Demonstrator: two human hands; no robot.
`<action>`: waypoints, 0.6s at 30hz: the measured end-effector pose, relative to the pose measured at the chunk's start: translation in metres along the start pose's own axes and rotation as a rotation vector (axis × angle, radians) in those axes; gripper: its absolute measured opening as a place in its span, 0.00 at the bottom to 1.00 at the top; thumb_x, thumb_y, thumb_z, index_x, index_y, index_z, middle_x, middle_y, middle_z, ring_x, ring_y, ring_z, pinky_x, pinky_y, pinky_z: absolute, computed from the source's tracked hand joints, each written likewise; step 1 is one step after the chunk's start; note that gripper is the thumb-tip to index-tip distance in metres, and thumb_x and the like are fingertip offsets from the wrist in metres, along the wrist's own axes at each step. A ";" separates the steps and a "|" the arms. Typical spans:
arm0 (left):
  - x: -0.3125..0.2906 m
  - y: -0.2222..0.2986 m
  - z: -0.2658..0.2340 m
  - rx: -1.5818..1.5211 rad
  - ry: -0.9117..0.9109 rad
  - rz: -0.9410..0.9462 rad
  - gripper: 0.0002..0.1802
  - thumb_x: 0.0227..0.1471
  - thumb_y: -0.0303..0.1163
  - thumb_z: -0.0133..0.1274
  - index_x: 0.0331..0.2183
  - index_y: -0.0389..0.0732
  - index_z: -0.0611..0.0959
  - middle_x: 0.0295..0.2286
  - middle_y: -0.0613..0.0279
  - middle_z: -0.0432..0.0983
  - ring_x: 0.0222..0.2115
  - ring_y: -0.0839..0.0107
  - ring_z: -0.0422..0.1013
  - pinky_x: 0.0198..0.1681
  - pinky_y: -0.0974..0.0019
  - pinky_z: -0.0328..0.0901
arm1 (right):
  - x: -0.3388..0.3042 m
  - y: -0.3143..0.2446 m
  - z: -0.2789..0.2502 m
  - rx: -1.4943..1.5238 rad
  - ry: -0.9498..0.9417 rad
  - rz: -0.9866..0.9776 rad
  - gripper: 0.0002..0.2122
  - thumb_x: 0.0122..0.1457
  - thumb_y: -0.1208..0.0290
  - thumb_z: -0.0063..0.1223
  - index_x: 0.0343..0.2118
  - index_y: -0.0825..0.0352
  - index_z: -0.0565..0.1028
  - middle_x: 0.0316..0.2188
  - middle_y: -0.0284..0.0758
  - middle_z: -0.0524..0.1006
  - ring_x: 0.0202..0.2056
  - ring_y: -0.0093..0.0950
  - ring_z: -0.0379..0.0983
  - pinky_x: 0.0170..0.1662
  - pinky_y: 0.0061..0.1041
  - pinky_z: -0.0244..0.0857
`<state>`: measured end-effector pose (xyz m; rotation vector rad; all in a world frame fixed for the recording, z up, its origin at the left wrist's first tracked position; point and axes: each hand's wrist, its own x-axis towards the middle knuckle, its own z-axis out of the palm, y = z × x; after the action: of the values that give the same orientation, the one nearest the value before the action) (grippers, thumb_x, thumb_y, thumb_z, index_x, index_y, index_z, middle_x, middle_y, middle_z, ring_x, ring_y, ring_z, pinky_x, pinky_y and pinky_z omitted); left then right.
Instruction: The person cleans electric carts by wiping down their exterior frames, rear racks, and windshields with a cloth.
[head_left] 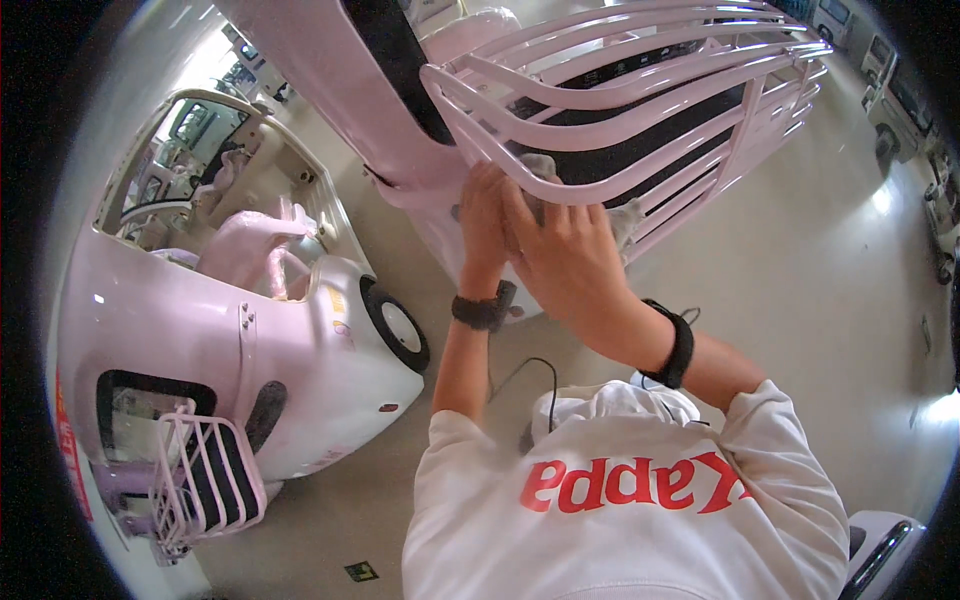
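Note:
My right hand (575, 250) is closed on a grey cloth (628, 222) at the lower rail of a pink tubular rack (590, 192). Bits of the cloth stick out above and beside its fingers. Right against it, my left hand (484, 215) is at the rack's near left corner, by the pink body panel (425, 215). Its fingers are bent and pressed together; their tips are hidden, and I cannot make out what they hold. Dark bands circle both wrists.
On the left stands another small pink vehicle (190, 320) with an open side, a black tyre (397, 322) and its own pink rack (208, 475). More vehicles line the right edge beyond a shiny grey floor (790, 270). A black cable (553, 375) curves near my body.

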<state>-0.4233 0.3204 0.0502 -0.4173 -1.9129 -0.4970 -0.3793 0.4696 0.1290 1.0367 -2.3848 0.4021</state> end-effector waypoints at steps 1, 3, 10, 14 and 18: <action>-0.001 -0.009 0.003 0.000 -0.015 -0.053 0.14 0.49 0.36 0.39 0.35 0.38 0.70 0.37 0.51 0.67 0.39 0.51 0.63 0.47 0.53 0.54 | 0.007 -0.005 0.008 0.000 0.001 0.009 0.28 0.42 0.67 0.51 0.49 0.68 0.60 0.41 0.43 0.64 0.42 0.38 0.61 0.44 0.34 0.55; -0.001 -0.025 0.004 -0.020 -0.016 -0.121 0.15 0.49 0.37 0.39 0.36 0.37 0.70 0.37 0.51 0.67 0.39 0.51 0.63 0.47 0.53 0.54 | 0.023 -0.017 0.031 -0.330 0.090 -0.010 0.27 0.45 0.67 0.46 0.50 0.68 0.58 0.43 0.41 0.64 0.43 0.37 0.61 0.45 0.33 0.55; 0.020 -0.058 -0.013 -0.120 0.073 -0.265 0.17 0.50 0.38 0.40 0.38 0.36 0.68 0.37 0.50 0.66 0.40 0.51 0.62 0.47 0.53 0.54 | 0.085 -0.050 0.123 -0.380 0.152 0.202 0.27 0.48 0.71 0.41 0.53 0.68 0.53 0.49 0.41 0.59 0.48 0.36 0.58 0.48 0.34 0.55; 0.019 -0.053 -0.016 -0.109 0.038 -0.251 0.18 0.50 0.39 0.40 0.39 0.36 0.68 0.37 0.50 0.66 0.41 0.51 0.62 0.47 0.53 0.54 | 0.075 -0.049 0.112 -0.318 0.192 0.224 0.26 0.48 0.73 0.40 0.53 0.69 0.53 0.49 0.43 0.59 0.47 0.36 0.58 0.48 0.32 0.56; 0.021 -0.023 -0.014 -0.053 -0.103 -0.139 0.19 0.50 0.39 0.40 0.40 0.35 0.67 0.38 0.49 0.65 0.41 0.52 0.61 0.47 0.53 0.54 | 0.049 -0.028 0.103 0.185 0.102 0.215 0.26 0.48 0.65 0.45 0.50 0.68 0.56 0.45 0.48 0.62 0.44 0.41 0.61 0.42 0.37 0.57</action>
<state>-0.4315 0.2947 0.0707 -0.3512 -2.0413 -0.6296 -0.4207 0.3752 0.0729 0.8156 -2.4082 0.7475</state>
